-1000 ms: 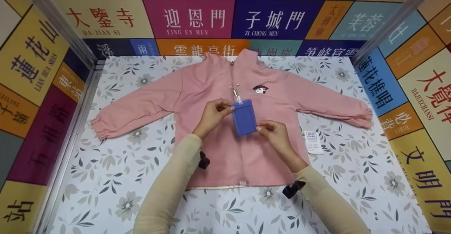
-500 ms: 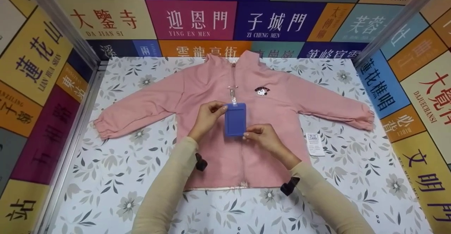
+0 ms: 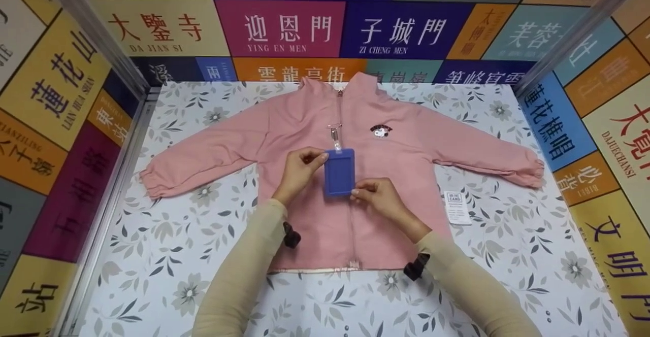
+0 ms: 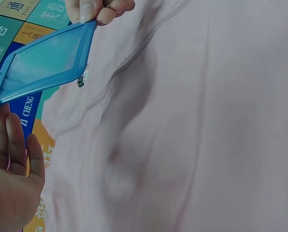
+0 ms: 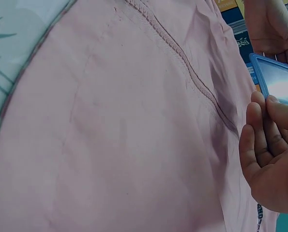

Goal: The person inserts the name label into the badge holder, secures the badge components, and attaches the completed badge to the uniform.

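Note:
Held above a pink zip jacket (image 3: pixel 304 225) is a blue badge holder (image 3: pixel 339 172) with a clear window. My left hand (image 3: pixel 298 172) pinches its upper left corner between thumb and fingers. At the lower right corner my right hand (image 3: pixel 382 199) pinches it the same way. A metal clip (image 3: pixel 334 134) on a clear strap extends from the holder's top edge, over the jacket's zip line. In the left wrist view the badge holder (image 4: pixel 47 63) is tilted, with a hand at each of two opposite corners. The right wrist view shows only part of the badge holder (image 5: pixel 279 79).
The jacket lies spread, sleeves out, on a floral-patterned table (image 3: pixel 167 256). A white printed card (image 3: pixel 458 208) lies beside its right side. A small dark-and-white emblem (image 3: pixel 381 131) marks the chest. Colourful lettered panels (image 3: pixel 284 27) enclose the back and sides.
The badge holder and both hands have shifted slightly left over the jacket, and the holder has turned from leaning to nearly straight. Both hands keep their pinch; little differs over the last half second.

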### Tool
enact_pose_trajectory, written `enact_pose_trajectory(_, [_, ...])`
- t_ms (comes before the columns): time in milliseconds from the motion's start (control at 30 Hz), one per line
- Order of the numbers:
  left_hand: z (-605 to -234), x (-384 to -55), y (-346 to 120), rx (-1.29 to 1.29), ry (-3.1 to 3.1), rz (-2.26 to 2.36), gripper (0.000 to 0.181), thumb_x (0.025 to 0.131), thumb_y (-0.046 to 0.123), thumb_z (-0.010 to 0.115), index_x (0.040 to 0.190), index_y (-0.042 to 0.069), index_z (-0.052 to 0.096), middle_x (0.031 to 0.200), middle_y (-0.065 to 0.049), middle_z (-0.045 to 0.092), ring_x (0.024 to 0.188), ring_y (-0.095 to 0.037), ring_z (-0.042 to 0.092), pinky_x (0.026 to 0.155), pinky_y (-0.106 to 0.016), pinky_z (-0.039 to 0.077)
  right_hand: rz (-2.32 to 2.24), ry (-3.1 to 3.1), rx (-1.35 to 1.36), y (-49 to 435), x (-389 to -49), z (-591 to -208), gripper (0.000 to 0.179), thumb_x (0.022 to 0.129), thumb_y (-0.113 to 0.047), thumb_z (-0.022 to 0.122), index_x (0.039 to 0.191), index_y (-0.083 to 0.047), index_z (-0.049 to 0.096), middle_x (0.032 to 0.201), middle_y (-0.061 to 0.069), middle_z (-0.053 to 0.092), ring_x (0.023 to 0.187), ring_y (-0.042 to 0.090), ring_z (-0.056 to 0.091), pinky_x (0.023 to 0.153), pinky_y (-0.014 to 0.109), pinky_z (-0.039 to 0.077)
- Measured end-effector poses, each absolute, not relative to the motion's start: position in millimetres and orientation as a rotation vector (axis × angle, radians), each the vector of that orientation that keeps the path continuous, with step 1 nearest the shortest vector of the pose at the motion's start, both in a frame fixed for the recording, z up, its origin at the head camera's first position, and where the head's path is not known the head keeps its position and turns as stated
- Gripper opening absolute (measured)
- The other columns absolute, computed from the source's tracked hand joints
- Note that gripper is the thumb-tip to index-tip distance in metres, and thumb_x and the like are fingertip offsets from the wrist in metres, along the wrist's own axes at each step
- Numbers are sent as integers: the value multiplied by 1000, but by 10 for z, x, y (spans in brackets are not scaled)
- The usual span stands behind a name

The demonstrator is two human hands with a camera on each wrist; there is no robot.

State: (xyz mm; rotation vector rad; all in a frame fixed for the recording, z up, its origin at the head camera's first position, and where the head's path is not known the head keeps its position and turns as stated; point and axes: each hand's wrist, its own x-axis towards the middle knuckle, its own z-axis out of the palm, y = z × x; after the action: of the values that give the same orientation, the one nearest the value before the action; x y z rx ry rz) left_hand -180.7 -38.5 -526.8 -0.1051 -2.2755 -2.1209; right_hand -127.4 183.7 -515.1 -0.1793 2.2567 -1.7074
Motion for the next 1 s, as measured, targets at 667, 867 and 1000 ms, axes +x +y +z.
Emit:
enact_pose_trajectory(667, [-5312,-1804,-363,-139,-2214,-2215,15,86,9,75,98,-1,75,88,-5,74,77,-8,62,73,-19,51,-1763,2254,-165,1902,-1384,-5469,16,88,-3,71,97,10,73,85,26,74,69,15,69,67,29,59])
enact_pose_trajectory(867, [-5259,-1795,-364,-155,-2158,-2263,15,87,5,73,98,-6,74,82,2,70,76,-8,64,76,-22,57,-1690,2312,-175,1857,-1349,-5169,19,87,-2,72,101,10,73,94,30,73,75,19,71,70,36,60])
enact_pose_trajectory(1000, [-5109,-1737,-377,-183,-2144,-2272,15,87,3,73,97,-7,73,80,5,68,75,-7,63,75,-22,57,-1610,2415,-192,1862,-1375,-4996,21,87,-5,72,104,8,73,101,26,74,78,16,69,68,29,57])
